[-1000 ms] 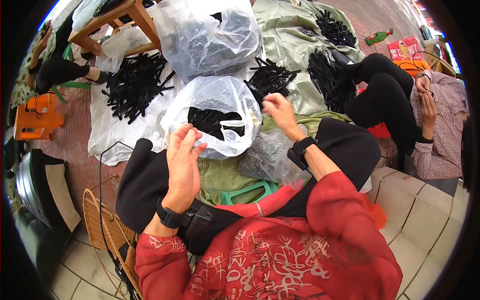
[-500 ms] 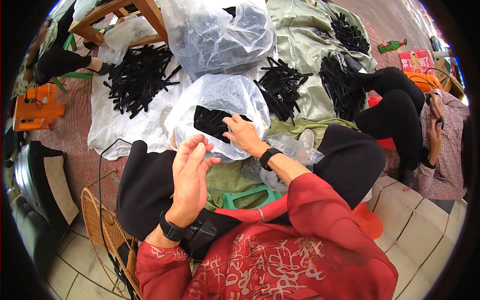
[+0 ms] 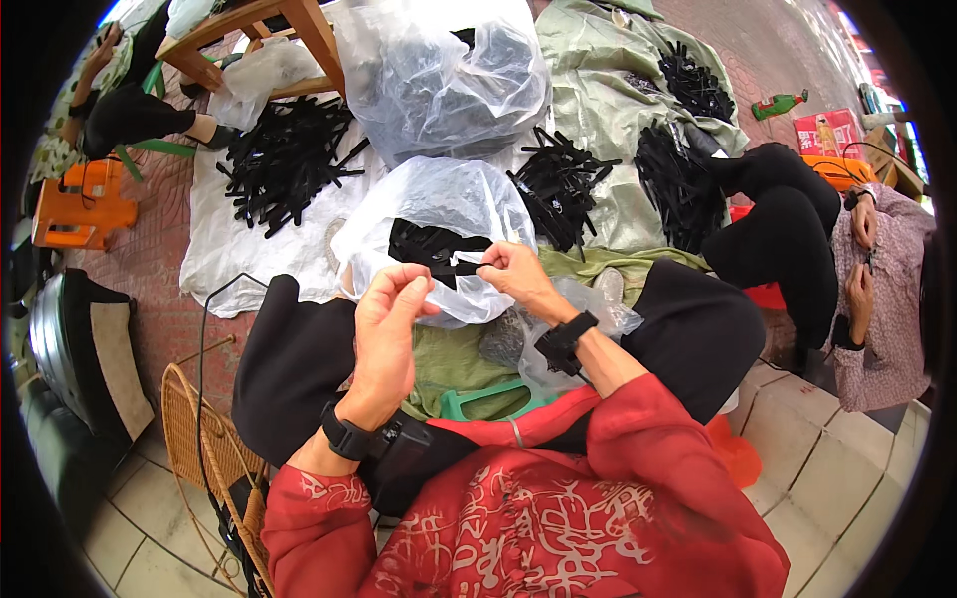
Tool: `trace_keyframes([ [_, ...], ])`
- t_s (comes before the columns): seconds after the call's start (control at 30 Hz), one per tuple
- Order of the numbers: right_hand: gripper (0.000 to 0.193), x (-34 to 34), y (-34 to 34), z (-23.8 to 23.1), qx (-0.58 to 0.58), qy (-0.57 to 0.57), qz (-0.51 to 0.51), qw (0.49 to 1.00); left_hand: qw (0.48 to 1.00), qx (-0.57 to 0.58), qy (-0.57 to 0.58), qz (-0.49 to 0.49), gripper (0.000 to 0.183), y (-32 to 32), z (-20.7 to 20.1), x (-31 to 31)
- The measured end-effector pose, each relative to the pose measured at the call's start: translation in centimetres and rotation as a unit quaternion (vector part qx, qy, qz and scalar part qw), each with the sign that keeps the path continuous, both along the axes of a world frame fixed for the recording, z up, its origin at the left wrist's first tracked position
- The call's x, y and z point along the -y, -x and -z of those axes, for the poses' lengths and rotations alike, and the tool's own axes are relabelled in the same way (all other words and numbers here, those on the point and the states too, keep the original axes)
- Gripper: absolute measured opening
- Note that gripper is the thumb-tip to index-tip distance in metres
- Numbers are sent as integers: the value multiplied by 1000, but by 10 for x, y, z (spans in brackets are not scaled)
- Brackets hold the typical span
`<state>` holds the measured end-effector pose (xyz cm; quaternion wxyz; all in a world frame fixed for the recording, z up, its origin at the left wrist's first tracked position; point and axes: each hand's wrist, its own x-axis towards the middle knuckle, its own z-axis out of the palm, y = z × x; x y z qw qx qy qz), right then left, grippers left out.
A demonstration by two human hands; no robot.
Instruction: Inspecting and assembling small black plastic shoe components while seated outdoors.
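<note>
A black strip (image 3: 454, 261) sat at the mouth of the clear plastic bag (image 3: 434, 204), pinched in the right hand (image 3: 513, 274). The left hand (image 3: 389, 324) hovered just beside, fingertips drawn together, holding nothing visible.

the clear plastic bag (image 3: 439, 214) clouds the black strips (image 3: 429, 244) inside it, so their number can't be told. the right hand (image 3: 513, 274) pinches something too small to make out. the left hand (image 3: 389, 324) has fingertips curled together, hiding whatever sits between them. the seated person (image 3: 877, 289) at right is cut off by the rim.
</note>
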<state>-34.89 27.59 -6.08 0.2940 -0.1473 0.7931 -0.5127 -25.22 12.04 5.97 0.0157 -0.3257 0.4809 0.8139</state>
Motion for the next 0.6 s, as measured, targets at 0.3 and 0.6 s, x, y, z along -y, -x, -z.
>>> trace_keyframes([
  [0.3,10,-38,-16,-95,301,161,48,939,740,-178,589,274,41,2,5,-30],
  [0.6,21,-119,-14,-143,-10,-20,218,976,899,-124,242,343,22,-1,-8,-43],
])
